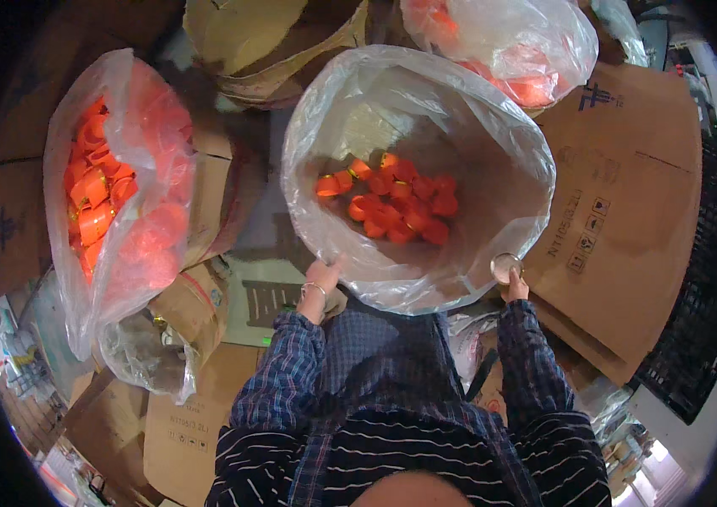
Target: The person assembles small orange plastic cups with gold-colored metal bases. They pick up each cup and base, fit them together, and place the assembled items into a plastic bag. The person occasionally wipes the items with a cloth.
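Observation:
A large clear plastic bag (426,283) stands wide open before me, its mouth spread in a broad round. Small orange ring-shaped plastic pieces (401,203), several with gold-coloured bits, lie heaped at its bottom. My left hand (321,277), with a bracelet at the wrist, is closed on the near left part of the bag's edge. At the near right edge, my right hand (514,286) is closed round a small, pale, round thing with a tan rim (505,268), which looks like a roll of tape. Its fingers are partly hidden behind that thing.
On the left, another clear bag (152,253) bulges with more orange pieces (92,198). Beyond the open bag stand an open cardboard carton (291,80) and a filled bag (527,51). Flat cardboard (620,220) leans at right beside a black slatted crate (700,296).

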Action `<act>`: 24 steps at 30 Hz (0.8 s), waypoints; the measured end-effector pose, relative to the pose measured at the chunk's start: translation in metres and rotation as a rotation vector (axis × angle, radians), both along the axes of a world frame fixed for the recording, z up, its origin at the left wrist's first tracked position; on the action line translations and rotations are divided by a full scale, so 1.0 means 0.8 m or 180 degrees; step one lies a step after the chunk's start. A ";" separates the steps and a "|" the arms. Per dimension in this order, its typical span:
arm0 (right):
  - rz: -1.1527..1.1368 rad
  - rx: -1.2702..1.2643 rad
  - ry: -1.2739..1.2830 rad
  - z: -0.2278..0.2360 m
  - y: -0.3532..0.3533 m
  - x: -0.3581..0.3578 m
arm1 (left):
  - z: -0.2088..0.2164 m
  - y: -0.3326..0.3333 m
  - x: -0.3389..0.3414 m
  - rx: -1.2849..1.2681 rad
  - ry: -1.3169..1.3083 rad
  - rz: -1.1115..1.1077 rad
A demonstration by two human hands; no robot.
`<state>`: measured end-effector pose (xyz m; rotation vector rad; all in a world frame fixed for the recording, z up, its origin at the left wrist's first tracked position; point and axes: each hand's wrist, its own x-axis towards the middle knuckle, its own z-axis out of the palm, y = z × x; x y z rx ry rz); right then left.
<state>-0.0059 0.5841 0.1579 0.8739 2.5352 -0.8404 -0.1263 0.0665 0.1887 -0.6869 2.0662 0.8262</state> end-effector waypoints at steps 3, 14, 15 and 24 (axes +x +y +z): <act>0.1376 0.0514 0.0167 -0.028 -0.029 -0.008 | -0.048 0.000 0.016 -0.0285 0.0351 0.0332; -0.1131 -0.1384 0.0690 0.012 -0.287 -0.039 | -0.036 -0.216 0.079 -0.1289 0.0915 -0.1635; -0.1312 -0.2089 0.0716 0.016 -0.305 -0.042 | -0.033 -0.236 0.078 -0.1290 0.1133 -0.1424; -0.0241 -0.2088 -0.0805 0.042 -0.371 -0.038 | 0.004 -0.327 0.094 -0.1235 0.1185 0.0235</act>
